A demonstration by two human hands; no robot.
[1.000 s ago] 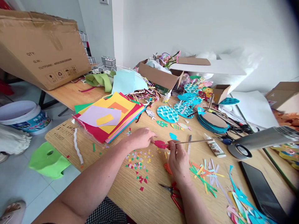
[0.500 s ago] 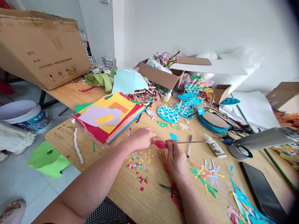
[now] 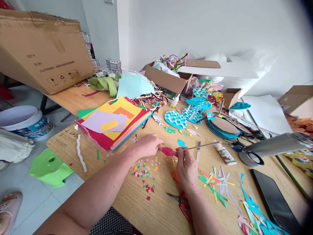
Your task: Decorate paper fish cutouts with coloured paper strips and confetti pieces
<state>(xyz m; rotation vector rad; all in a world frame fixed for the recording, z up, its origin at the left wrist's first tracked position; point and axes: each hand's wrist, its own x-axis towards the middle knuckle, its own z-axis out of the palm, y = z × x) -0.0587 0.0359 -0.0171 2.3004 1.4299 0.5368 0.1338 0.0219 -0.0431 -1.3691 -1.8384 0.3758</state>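
My left hand (image 3: 146,145) rests on the wooden table (image 3: 156,209) with its fingertips pressed on the left end of a red paper fish (image 3: 167,151). My right hand (image 3: 186,166) is closed in a pinch on a thin wooden stick (image 3: 195,147), whose near tip touches the red fish and whose far end points right toward a glue bottle (image 3: 224,152). Small coloured paper bits (image 3: 144,169) lie just below my left hand. A small blue paper fish (image 3: 181,143) lies beyond the red one.
A stack of coloured paper sheets (image 3: 114,122) sits to the left. Red scissors (image 3: 181,202) lie near my right wrist, paper strips (image 3: 215,184) to the right. Blue wave discs (image 3: 175,119), cardboard boxes (image 3: 168,80), a metal cylinder (image 3: 276,147) and a dark tablet (image 3: 274,199) surround them.
The far end of the stick has tilted slightly upward and my right hand has shifted a little. My left hand stays on the red fish.
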